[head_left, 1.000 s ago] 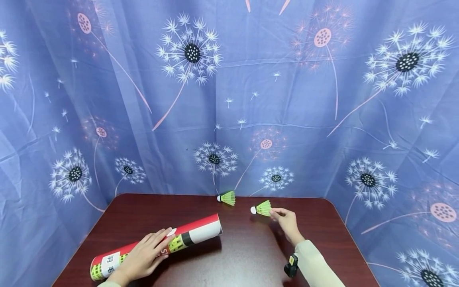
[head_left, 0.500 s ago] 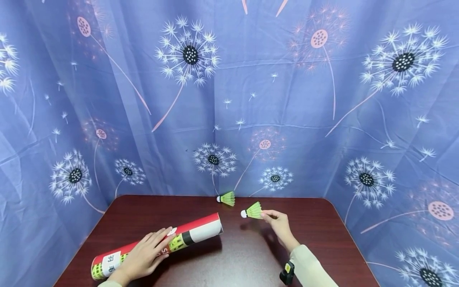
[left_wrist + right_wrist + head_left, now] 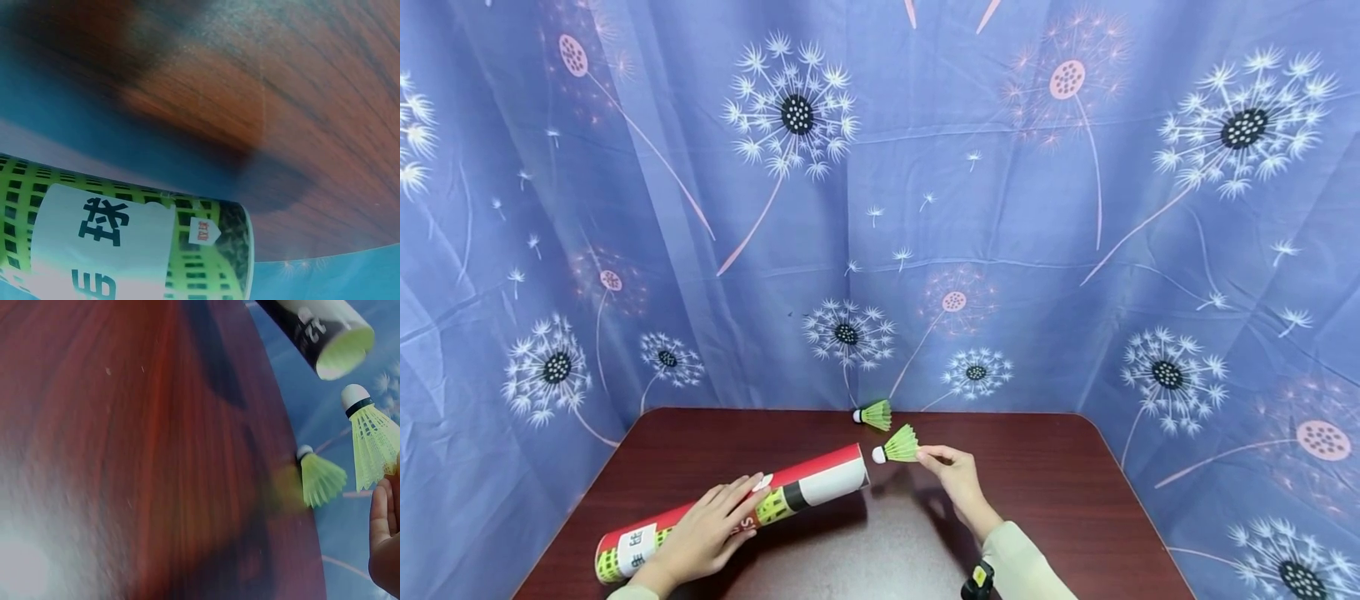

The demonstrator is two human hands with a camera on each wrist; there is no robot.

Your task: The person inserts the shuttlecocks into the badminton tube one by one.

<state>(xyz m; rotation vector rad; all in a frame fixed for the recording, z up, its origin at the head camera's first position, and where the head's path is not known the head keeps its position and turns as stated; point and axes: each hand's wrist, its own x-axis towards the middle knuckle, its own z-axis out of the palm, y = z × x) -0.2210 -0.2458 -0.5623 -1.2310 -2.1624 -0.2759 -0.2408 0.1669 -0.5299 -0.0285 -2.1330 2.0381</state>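
My left hand [image 3: 703, 533] holds a red, white and green shuttlecock tube [image 3: 827, 482] across its middle, fingers over the top and thumb on the near side. The tube slants across the left of the table, its open end [image 3: 345, 355] facing right. In my right hand [image 3: 958, 483], fingertips pinch a yellow-green shuttlecock [image 3: 901, 445] by the skirt edge, above the table. Its white cork points left, a short gap from the tube's mouth. The left wrist view shows the tube's other end [image 3: 234, 244], printed with a green net pattern.
A second yellow-green shuttlecock [image 3: 877, 414] lies on its side at the back edge of the dark red-brown table [image 3: 1030, 467]. A blue curtain [image 3: 910, 192] with dandelion prints hangs behind and at both sides. A black wrist camera [image 3: 977, 581] sits on the right wrist.
My right hand has carried the shuttlecock leftward, bringing its cork close to the tube's open end. The left hand and tube have barely shifted; the second shuttlecock stays in place.
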